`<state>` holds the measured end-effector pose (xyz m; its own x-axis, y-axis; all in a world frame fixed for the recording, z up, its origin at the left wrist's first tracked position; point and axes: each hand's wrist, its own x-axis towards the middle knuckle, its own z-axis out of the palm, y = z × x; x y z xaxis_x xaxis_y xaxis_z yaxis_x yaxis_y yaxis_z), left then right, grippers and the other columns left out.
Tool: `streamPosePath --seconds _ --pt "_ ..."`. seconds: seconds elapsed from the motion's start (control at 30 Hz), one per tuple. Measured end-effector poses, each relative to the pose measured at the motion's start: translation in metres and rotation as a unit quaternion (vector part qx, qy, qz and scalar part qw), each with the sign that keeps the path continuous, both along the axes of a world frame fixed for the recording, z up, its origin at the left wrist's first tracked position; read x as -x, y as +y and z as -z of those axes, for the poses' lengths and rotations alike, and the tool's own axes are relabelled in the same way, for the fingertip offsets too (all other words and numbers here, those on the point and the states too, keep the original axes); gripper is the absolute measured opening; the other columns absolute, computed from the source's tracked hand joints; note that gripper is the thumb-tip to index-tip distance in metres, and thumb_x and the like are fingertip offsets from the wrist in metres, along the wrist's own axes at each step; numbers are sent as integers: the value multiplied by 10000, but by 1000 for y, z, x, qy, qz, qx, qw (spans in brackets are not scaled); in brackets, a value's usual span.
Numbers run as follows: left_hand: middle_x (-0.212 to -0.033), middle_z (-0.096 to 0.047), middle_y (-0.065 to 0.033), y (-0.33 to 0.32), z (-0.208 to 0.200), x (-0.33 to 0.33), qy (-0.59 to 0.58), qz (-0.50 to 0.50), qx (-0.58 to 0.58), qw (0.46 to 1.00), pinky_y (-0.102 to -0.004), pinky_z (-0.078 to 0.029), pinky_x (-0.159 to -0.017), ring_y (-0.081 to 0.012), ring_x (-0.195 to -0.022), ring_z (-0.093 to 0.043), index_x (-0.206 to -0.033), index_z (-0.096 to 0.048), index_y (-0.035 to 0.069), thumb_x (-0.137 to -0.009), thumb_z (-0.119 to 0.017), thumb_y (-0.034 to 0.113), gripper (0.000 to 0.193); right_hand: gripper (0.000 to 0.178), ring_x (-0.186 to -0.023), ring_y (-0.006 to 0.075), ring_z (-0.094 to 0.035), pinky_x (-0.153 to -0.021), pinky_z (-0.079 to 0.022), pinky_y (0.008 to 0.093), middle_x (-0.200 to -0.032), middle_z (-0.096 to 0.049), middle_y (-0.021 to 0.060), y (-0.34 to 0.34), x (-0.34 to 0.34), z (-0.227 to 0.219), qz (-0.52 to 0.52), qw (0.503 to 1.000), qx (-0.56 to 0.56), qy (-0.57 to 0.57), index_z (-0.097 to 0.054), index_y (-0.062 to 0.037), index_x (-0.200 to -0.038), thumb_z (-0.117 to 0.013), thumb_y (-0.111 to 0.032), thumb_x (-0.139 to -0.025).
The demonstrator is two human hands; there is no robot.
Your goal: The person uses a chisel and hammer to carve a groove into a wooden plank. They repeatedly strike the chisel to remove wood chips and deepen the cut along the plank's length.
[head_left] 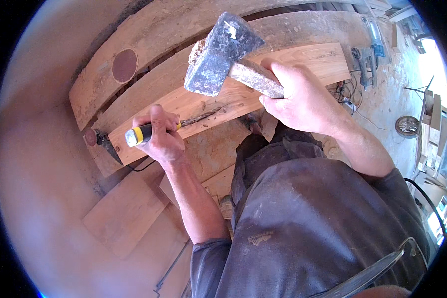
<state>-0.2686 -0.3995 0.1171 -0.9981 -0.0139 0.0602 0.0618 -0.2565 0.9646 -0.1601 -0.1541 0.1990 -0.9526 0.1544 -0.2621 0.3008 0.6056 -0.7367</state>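
Observation:
My right hand (pixel 295 97) grips the wooden handle of a worn hatchet (pixel 211 62), its heavy grey head raised above the board. The handle's frayed end sticks out past the head. My left hand (pixel 161 134) is closed around a chisel (pixel 145 133) with a yellow and black handle and a metal cap. The chisel points right along a light wooden board (pixel 313 62). A dark, rough strip with wood chips (pixel 208 116) runs along the board beyond my left hand; the chisel's tip is hard to make out there. The hatchet head is apart from the chisel.
Thick curved slabs (pixel 149 30) lie behind the board, one bearing a round sanding disc (pixel 124 66). A corded power tool (pixel 104 141) sits at the board's left end. More power tools (pixel 366 67), tangled cables (pixel 349 94) and a spoked wheel (pixel 407 126) are on the right.

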Motion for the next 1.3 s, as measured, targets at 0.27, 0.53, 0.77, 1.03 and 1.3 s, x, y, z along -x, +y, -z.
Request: streamPosePath --seconds 0.27,0.53,0.77,1.03,1.3 --pt "-811 -636 -24 9 21 -20 51 76 194 977 -283 -509 -700 -130 -757 -622 -994 -654 22 -845 -787 54 202 166 -611 355 -671 -562 -526 478 -675 -640 161 -27 20 -25 -70 976 -9 206 -569 -25 -1000 -653 -73 -866" --pt "-534 -459 -13 -18 16 3 -10 -121 91 988 -322 -453 -609 -114 -509 -467 -650 -509 106 -943 -635 171 326 152 -638 338 -688 -595 -548 473 -703 -658 180 -23 14 0 -132 979 -108 114 -576 -30 -1005 -623 -36 -861" --pt "-523 -374 16 -41 11 -7 -81 -224 -105 966 -321 -366 -509 -128 -467 -371 -634 -401 157 -964 -621 101 400 207 -736 440 -683 -669 -525 508 -768 -664 262 -5 -35 34 -25 998 -31 -40 -576 11 -1019 -639 -71 -840" --pt "-530 -427 5 -83 3 9 -9 -206 -106 973 -310 -369 -505 -116 -447 -371 -666 -437 139 -937 -644 79 346 325 -870 475 -637 -769 -496 462 -874 -631 296 -3 -51 40 -3 992 12 -126 -544 63 -1033 -700 -82 -787" --pt "-608 -547 -13 -30 31 -39 180 -185 198 945 -334 -435 -486 -125 -523 -502 -808 -557 85 -928 -649 17 166 206 -543 158 -613 -485 -484 342 -683 -611 78 33 -29 93 5 968 114 -225 -578 23 -966 -649 -43 -784"
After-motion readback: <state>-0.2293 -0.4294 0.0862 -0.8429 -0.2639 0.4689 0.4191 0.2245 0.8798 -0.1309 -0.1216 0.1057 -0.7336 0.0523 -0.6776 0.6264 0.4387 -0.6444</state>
